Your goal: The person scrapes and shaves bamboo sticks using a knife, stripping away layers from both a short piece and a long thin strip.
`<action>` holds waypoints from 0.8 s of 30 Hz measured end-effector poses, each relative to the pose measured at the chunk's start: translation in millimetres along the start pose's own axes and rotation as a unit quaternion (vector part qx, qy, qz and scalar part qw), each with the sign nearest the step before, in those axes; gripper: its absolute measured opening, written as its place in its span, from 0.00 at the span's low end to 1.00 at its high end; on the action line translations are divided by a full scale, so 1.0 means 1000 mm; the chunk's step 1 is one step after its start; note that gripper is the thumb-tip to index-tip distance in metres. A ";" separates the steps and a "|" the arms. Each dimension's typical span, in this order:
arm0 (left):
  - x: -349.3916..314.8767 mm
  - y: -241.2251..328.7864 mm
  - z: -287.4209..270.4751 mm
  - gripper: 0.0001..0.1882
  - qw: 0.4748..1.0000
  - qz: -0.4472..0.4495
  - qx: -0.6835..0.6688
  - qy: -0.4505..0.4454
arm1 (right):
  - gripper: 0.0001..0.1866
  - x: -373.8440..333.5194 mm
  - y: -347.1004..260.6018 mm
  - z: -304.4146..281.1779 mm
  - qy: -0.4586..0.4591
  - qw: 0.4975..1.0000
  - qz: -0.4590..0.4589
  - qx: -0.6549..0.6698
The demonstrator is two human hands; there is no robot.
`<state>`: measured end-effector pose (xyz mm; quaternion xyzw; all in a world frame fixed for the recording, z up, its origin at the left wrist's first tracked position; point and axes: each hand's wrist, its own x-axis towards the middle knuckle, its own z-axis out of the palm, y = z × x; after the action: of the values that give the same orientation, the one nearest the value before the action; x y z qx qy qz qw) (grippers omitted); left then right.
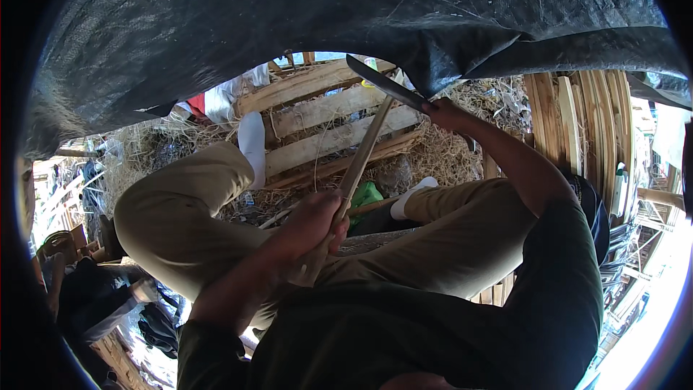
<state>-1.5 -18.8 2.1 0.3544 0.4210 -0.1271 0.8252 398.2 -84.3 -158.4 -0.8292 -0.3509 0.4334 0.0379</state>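
My left hand (315,220) is closed round a long, pale strip of wood (363,150), which slants up and away from my lap. In my right hand (449,114) is the handle of a machete (386,84), its dark, broad blade pointing up and to the left. The blade crosses the far end of the wood strip; whether it touches the strip I cannot tell. The handle itself is mostly hidden by my fingers. Both my arms reach forward over my bent legs.
A black tarp (289,7) hangs low overhead. Beyond my feet lies a wooden pallet (317,114) amid straw and shavings (462,152). Several planks (588,119) stand at the right. A green plastic bag (366,197) lies between my legs; dark cloth (94,292) is at the lower left.
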 end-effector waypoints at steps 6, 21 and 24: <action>-0.024 0.017 -0.014 0.12 0.963 -0.067 -0.248 -0.081 | 0.39 -0.030 -0.057 0.017 -0.010 0.998 0.039 0.055; -0.013 0.008 -0.022 0.13 0.888 -0.093 -0.408 -0.193 | 0.38 -0.053 -0.085 0.022 0.000 0.993 -0.116 -0.020; -0.026 0.011 -0.025 0.12 0.864 -0.105 -0.444 -0.213 | 0.37 -0.071 -0.102 0.014 -0.031 0.996 -0.074 0.041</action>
<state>-26.7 3.8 17.9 -0.1317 0.2813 -0.0855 0.9467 304.7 -54.8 -80.8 -0.7845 -0.3948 0.4691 0.0928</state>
